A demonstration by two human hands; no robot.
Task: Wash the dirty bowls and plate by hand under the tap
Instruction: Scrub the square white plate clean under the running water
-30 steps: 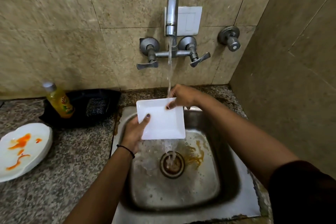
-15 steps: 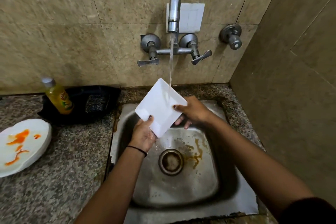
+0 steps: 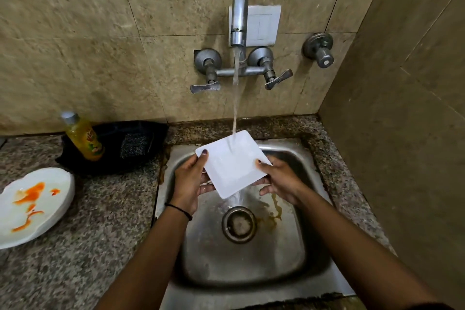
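I hold a small white square dish tilted over the steel sink, under the running tap. Water hits its upper part and runs off its lower corner toward the drain. My left hand grips the dish's left corner, thumb on top. On the right edge sits my right hand, thumb on the rim and fingers below. A white plate smeared with orange sauce lies on the counter at far left.
A yellow dish-soap bottle stands by a black tray holding a scrubber behind the sink's left corner. Tap handles stick out from the wall. A tiled side wall closes in on the right. Brown stains mark the sink floor.
The dish has turned and come lower, with its face now more toward me under the stream. My right hand has shifted from behind it to its right edge.
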